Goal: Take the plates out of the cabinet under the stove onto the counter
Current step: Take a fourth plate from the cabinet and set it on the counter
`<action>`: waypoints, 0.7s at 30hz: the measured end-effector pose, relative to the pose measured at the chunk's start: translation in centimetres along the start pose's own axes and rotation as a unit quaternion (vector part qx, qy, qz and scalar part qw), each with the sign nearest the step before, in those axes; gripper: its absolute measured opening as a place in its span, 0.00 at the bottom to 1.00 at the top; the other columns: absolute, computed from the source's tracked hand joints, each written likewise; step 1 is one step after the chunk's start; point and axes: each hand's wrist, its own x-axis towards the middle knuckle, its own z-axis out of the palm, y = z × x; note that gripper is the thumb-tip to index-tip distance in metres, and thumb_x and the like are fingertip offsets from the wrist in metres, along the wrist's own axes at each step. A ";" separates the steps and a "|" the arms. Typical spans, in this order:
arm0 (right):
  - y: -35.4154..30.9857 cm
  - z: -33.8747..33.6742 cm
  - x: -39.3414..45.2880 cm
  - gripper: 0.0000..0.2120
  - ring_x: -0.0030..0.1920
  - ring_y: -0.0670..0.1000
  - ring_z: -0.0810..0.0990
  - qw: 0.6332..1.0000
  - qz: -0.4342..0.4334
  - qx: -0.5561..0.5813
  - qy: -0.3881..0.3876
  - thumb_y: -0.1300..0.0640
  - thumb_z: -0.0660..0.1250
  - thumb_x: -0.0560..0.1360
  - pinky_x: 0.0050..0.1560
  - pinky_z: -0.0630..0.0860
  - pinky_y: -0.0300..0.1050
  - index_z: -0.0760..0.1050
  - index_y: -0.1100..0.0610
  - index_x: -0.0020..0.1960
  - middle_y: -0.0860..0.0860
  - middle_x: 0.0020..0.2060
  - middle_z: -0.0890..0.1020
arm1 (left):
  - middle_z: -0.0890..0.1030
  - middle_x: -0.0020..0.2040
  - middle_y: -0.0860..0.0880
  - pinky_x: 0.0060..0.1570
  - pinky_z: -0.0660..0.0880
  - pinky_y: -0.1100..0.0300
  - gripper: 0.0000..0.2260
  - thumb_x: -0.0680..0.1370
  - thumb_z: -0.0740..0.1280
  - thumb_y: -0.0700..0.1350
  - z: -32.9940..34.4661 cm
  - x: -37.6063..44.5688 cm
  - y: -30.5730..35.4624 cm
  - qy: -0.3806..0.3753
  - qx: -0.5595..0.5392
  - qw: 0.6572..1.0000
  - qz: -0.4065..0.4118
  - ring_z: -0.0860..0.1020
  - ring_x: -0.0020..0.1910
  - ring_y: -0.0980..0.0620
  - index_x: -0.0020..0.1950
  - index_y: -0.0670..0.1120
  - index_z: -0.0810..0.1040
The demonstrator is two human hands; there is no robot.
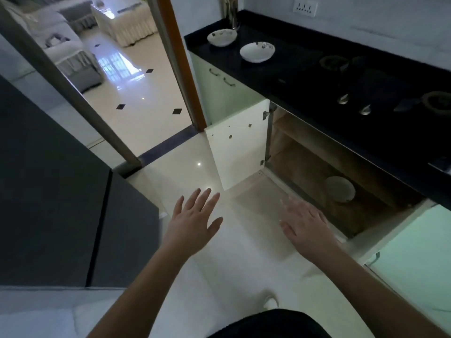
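Left hand (195, 220) stretched forward over the floor, palm down, fingers spread, grip wide and holding nothing, right hand (303, 224) likewise, blurred, near the open cabinet (317, 167), one plate (340, 189) inside, two bowls (257, 52) on the black worktop (305, 76)

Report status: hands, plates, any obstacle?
Both hands, left and right, open, empty. Two dishes on counter; one plate in open cabinet. Door swung clear, nothing blocking.

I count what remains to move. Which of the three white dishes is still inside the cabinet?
The plate in the open cabinet under the stove. The other two are bowls, already on the black counter.
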 end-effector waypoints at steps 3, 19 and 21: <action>0.3 -1.3 2.5 0.27 0.78 0.54 0.53 1.000 0.008 -0.008 0.013 0.40 0.45 0.81 0.75 0.52 0.54 0.49 0.46 0.78 0.51 0.78 0.58 | 0.48 0.82 0.53 0.77 0.43 0.42 0.36 0.75 0.31 0.68 -1.1 3.2 0.1 0.017 -0.004 1.000 0.020 0.41 0.80 0.51 0.81 0.56 0.47; 0.7 -5.5 15.8 0.27 0.77 0.52 0.54 0.977 0.184 -0.018 0.102 0.41 0.48 0.82 0.75 0.51 0.51 0.51 0.47 0.78 0.49 0.77 0.59 | 0.66 0.78 0.50 0.76 0.51 0.45 0.31 0.82 0.40 0.62 -3.8 28.7 -1.1 0.075 0.002 0.962 0.264 0.57 0.79 0.48 0.77 0.51 0.66; 0.8 -5.9 16.8 0.28 0.77 0.53 0.55 0.971 0.214 -0.019 0.105 0.41 0.50 0.81 0.75 0.51 0.50 0.52 0.48 0.78 0.49 0.77 0.60 | 0.68 0.76 0.49 0.75 0.53 0.45 0.34 0.81 0.35 0.63 -4.0 31.5 -1.3 0.058 0.013 0.947 0.317 0.59 0.78 0.47 0.76 0.50 0.67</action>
